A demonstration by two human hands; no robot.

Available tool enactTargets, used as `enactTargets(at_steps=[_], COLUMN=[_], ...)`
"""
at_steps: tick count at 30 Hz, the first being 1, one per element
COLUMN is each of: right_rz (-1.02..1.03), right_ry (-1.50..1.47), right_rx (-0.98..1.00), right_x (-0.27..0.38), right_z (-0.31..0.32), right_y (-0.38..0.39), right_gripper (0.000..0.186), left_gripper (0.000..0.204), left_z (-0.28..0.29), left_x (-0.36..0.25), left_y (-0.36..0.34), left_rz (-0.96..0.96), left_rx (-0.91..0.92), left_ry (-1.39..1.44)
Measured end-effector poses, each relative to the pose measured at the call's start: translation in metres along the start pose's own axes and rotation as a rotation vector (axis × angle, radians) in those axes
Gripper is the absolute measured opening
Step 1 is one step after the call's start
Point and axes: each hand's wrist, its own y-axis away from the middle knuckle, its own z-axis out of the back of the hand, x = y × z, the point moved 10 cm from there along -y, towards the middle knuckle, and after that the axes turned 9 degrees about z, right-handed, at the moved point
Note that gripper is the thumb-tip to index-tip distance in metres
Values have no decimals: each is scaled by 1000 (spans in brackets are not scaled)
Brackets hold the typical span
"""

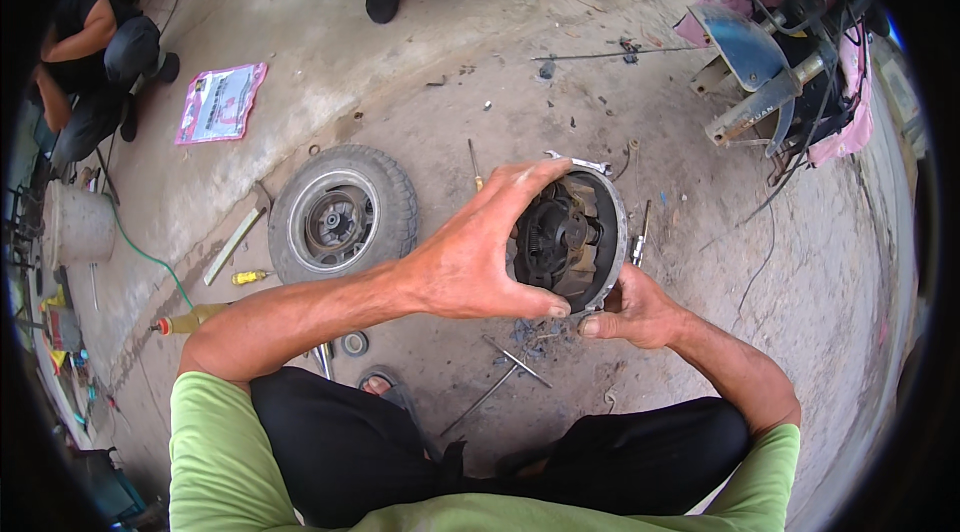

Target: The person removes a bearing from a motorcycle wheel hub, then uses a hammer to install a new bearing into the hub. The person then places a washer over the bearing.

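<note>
Held up above the ground between my hands is a round metal housing [565,237]. Its rim is silvery, and dark greasy parts sit inside its open face, which is tilted toward the left. My left hand [480,242] spans its near left side, with the thumb at the bottom of the rim and the fingers at the top. Around the lower right of the rim my right hand [640,310] is closed, its thumb in front and its other fingers mostly hidden behind. To the left of the housing a small wheel with a tyre [343,212] lies flat.
A T-shaped tool [495,385], a screwdriver [475,164] and a yellow-handled screwdriver [250,277] lie on the concrete. At the upper right stands a partly dismantled vehicle [755,82]. A pink-edged bag [222,104] lies upper left, near a crouching person [95,57]. Another person's shoes [383,2] show at the top.
</note>
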Motion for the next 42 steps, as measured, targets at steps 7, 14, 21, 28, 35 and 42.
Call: enactTargets(at_steps=[7, 14, 21, 28, 35, 42], right_rz=[-3, 20, 5, -58, -5, -1], right_ry=[17, -101, -109, 22, -14, -118], right_rx=[40, 118, 104, 30, 108, 195], right_x=[-7, -2, 0, -7, -8, -7], right_z=[0, -9, -11, -7, -12, -21], right_y=[-2, -3, -5, -6, -4, -2], right_gripper=[102, 102, 99, 94, 92, 95], left_gripper=[123, 121, 118, 117, 117, 119], left_z=[-4, 0, -1, -2, -3, -2], left_x=[9, 8, 9, 12, 15, 19], left_y=[0, -1, -1, 2, 4, 4], left_rz=[28, -18, 1, -3, 30, 40], left_rx=[20, -2, 6, 22, 39, 59], left_ry=[23, -20, -9, 9, 14, 13])
